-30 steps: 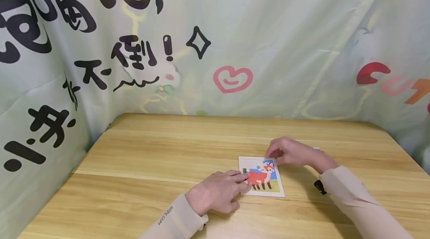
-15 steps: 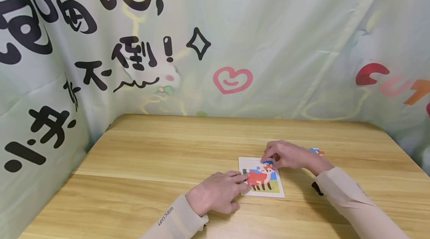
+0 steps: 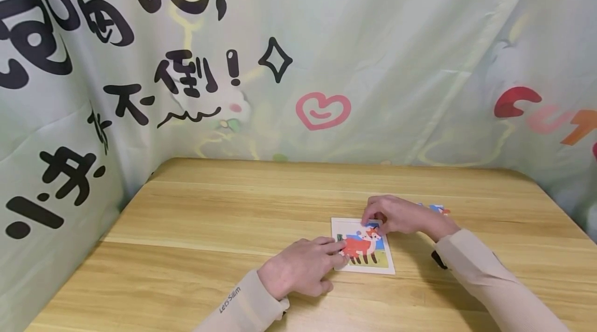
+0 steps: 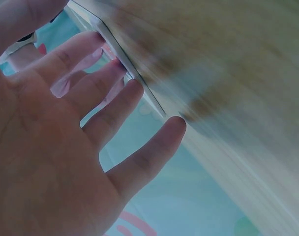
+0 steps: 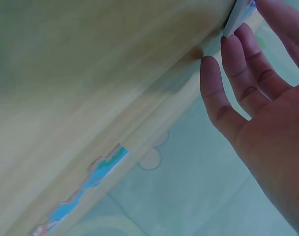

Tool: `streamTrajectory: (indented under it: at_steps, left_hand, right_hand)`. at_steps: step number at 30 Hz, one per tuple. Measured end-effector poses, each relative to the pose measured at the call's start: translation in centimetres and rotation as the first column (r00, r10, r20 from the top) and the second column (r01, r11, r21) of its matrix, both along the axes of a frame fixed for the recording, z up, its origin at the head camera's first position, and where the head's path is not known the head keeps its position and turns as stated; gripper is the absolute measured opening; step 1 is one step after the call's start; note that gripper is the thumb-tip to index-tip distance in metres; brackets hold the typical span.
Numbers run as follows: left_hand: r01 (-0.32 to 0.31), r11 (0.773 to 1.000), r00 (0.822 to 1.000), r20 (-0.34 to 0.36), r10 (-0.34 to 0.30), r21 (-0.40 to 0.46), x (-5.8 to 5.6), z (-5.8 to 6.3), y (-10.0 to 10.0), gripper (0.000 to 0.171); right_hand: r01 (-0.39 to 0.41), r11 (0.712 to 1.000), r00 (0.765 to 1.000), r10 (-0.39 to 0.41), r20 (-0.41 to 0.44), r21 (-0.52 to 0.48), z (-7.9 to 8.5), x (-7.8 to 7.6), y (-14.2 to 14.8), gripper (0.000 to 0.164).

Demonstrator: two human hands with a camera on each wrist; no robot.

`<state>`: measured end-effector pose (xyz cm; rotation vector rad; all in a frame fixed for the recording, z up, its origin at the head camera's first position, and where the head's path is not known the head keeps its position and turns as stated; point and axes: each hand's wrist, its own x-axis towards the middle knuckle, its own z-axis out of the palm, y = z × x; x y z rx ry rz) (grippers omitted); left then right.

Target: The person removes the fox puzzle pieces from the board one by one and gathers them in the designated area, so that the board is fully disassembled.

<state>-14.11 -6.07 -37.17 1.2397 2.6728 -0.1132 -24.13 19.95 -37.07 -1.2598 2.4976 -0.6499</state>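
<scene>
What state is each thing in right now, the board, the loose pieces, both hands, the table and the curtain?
Board: on the table, picture incomplete, pale at upper left.
Loose pieces: lying on the table, apart from the board.
Left hand: fingers spread, touching the board's left side.
Right hand: fingers bent at the board's upper edge; grip unclear.
Table: mostly bare.
Curtain: hanging, creased.

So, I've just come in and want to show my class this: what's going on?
A person is working on a fox puzzle in a pale board on the table. Their left hand rests its fingers on the board's left side; their right hand is at the far right corner, whether pinching a piece I can't tell. The puzzle looks unfinished, and loose pieces lie beyond the right wrist.
</scene>
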Motion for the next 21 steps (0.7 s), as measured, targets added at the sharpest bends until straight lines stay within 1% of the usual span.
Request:
streamTrajectory:
  at_steps: [7,12,16,19,21]
  left_hand:
    - [-0.001,1.000,1.000,0.010,0.001,0.007,0.0,0.0,0.0,0.050]
    - [-0.001,1.000,1.000,0.015,0.001,0.010,0.0,0.0,0.0,0.050]
    - [-0.003,1.000,1.000,0.012,0.003,0.008,0.0,0.1,0.0,0.050]
    - [-0.002,1.000,1.000,0.011,0.002,0.004,0.0,0.1,0.0,0.051]
    - [-0.001,1.000,1.000,0.010,0.001,0.001,0.0,0.1,0.0,0.051]
  right_hand:
    - [-0.009,0.999,0.998,0.006,0.070,0.039,0.3,-0.4,-0.6,0.030]
    - [-0.030,0.998,0.997,0.025,0.077,0.061,0.5,-0.5,-1.0,0.035]
    - [-0.034,0.997,0.997,0.030,0.067,0.067,0.7,-0.5,-1.1,0.038]
    - [-0.035,0.997,0.999,0.033,0.027,0.065,0.6,-0.3,-1.0,0.037]
    - [-0.039,0.997,0.999,0.040,-0.017,0.061,0.5,-0.1,-0.9,0.035]
